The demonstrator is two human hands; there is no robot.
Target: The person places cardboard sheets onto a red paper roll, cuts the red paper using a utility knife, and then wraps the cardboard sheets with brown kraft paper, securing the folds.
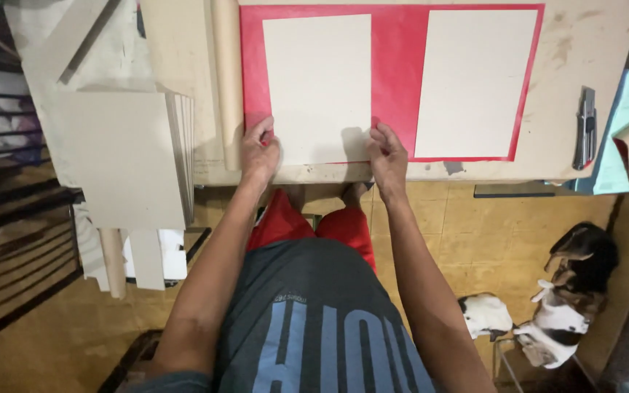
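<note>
Your left hand (260,153) and right hand (387,156), fingers pinched at the near corners of the left grey board (318,87) (long axis running away from you), which lies on the red sheet (398,80) beside a second board (475,80); utility knife (585,127) on the surface (591,44), rightward.

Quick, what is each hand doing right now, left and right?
Left hand: fingers curled, pinching the near edge of the red sheet.
Right hand: fingers curled at the near corner of the left grey board; grip cannot be told.
</note>
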